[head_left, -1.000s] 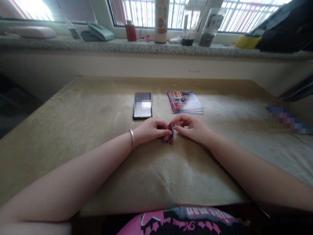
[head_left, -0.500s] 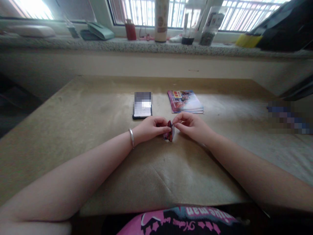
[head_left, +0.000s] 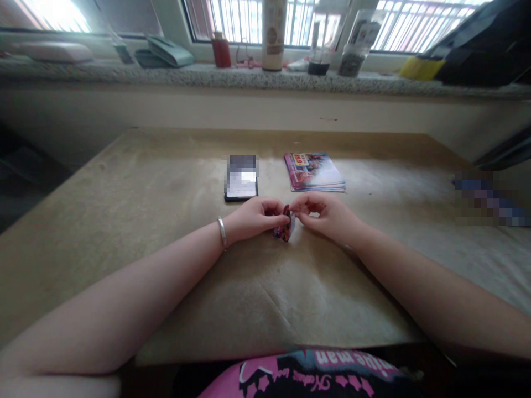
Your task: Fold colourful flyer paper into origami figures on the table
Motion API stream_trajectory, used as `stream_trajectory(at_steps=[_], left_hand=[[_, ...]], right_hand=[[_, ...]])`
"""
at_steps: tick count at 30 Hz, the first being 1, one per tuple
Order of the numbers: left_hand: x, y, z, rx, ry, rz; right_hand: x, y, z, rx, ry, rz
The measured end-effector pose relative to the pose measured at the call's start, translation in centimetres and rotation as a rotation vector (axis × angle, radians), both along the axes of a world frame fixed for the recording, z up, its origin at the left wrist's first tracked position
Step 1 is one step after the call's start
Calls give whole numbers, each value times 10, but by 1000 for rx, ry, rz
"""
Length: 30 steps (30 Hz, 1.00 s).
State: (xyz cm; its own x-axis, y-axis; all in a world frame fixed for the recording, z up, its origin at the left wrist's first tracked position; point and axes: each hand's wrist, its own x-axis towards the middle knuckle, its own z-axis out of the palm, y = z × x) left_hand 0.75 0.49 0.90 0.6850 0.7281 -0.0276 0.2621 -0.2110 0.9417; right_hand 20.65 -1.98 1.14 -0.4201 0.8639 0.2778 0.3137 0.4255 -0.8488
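Note:
A small folded piece of printed paper (head_left: 284, 232), dark red and purple on one side and pale on the other, stands above the table near its middle. My left hand (head_left: 259, 215), with a silver bangle on the wrist, pinches it between thumb and fingers from the left. My right hand (head_left: 321, 213) comes in from the right, its thumb and index fingertips closed at the paper's upper right edge. The exact grip of those fingertips is too small to see clearly. Just beyond the hands lie a phone (head_left: 241, 185) and a stack of colourful leaflets (head_left: 317, 171).
The tan-covered table (head_left: 174, 182) reaches to the wall below a stone windowsill (head_left: 240, 80). On the sill stand a red bottle (head_left: 221, 51), a tall cream container (head_left: 273, 38) and other items. A blurred-out blue strip (head_left: 489, 199) lies at the right.
The folded paper has turned slightly, its lower end shifting left and showing more of the printed side. My right fingertips have moved a little left along its edge.

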Motion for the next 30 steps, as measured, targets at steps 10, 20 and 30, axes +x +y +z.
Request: stream_trajectory(at_steps=[10,20,30], left_hand=[[2,0,0,70,20,-23],[4,-3,1,104,29,56],[5,-5,3,83,33,147]], right_hand=[[8,4,4,327,-239,33],[7,4,2,597,-337,-21],[7,3,2,724,-317,-72]])
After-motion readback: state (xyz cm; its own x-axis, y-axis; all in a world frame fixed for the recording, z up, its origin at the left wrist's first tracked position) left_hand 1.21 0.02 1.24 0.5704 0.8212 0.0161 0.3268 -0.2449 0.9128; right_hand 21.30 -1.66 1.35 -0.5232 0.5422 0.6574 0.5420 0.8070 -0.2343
